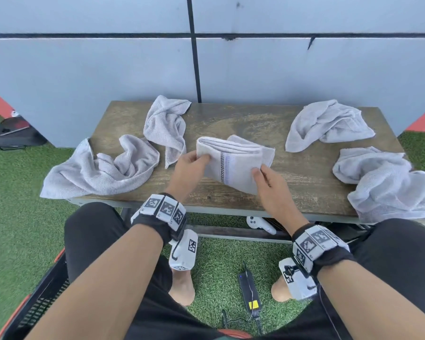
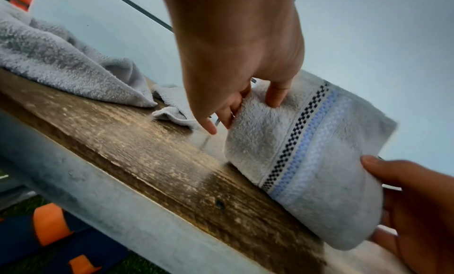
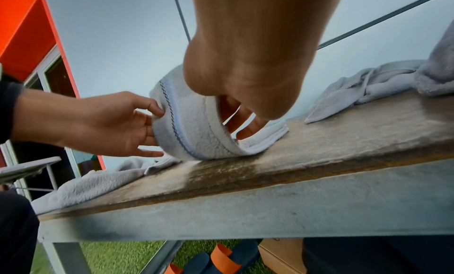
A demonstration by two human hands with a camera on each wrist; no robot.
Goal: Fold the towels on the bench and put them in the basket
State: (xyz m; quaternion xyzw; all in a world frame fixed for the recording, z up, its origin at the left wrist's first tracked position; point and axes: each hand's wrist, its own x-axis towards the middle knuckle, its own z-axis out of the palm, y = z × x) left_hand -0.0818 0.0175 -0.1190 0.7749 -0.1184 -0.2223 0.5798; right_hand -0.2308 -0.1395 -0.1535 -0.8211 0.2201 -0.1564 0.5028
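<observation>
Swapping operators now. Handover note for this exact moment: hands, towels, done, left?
Left hand: pinches the left end of the striped towel.
Right hand: grips its near right corner.
That towel is partly folded at the middle of the bench, far end resting on the wood.
Four crumpled grey towels remain: two on the left, two on the right.
Basket sits by the left leg; contents hidden.
Left: finish this fold, basket it, fold the rest.
</observation>
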